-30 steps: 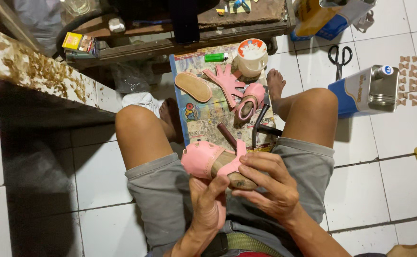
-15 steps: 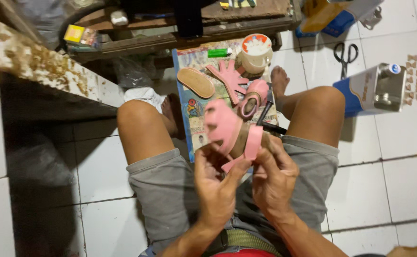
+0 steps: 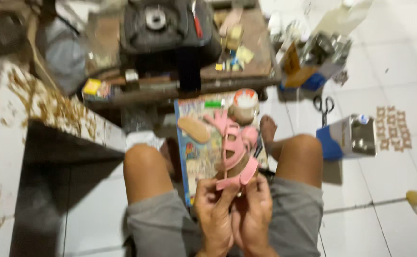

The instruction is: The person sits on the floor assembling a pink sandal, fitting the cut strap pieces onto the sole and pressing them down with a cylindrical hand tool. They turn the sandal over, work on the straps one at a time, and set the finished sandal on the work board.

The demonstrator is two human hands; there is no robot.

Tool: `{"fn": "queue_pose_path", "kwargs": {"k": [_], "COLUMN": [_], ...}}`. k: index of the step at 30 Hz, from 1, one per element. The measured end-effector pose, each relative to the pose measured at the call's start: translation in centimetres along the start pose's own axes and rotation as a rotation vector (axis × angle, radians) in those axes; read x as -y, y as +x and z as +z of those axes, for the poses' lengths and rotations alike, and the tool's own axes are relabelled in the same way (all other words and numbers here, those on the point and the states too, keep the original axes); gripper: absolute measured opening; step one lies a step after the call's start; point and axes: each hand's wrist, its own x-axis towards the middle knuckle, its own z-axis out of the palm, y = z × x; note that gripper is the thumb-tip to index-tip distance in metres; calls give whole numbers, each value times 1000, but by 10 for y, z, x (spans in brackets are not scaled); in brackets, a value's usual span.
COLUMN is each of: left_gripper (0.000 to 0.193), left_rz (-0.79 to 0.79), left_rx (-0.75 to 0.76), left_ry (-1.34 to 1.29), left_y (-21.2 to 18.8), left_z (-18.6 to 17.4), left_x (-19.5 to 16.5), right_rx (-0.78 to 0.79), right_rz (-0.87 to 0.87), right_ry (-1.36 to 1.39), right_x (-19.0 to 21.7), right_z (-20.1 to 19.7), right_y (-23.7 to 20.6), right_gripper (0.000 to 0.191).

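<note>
1. Between our knees, in the head view, we hold a pink strappy sandal (image 3: 234,159) up over our lap, above the colourful printed board (image 3: 194,157) lying on the floor.
2. Our left hand (image 3: 214,209) is closed on the near end of the sandal, its fingers pressing the pink strap; our right hand (image 3: 253,209) closes on the same end from the other side.
3. The sandal's long axis runs away from us, tilted slightly leftwards, its far end pointing toward the tape roll (image 3: 244,102) and the tan insole (image 3: 194,129) on the board.
4. We judge that the strap could slip or sit crooked, since both hands pinch only one end and the rest hangs free; the frame is blurred, so we cannot tell how firmly the strap seats.
5. Scissors (image 3: 323,105) lie on the white floor tiles well apart to our right, beside a blue-and-silver box (image 3: 349,138).
</note>
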Motion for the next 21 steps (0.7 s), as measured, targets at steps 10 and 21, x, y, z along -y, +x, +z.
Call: {"fn": "queue_pose_path", "kwargs": {"k": [10,21], "left_gripper": [24,18], "left_rz": [54,-316], "left_rx": [186,371], "left_ry": [224,995], "left_y": [59,94], "left_z": [-44,-102], "left_x": [-82,-204], "right_rx": [198,1105], "right_rz": [171,-732], "right_ry": [-343,-1188], "right_x": [-44,-3], "right_z": [-25,71], "right_y": [28,31], "right_gripper": [21,47]}}
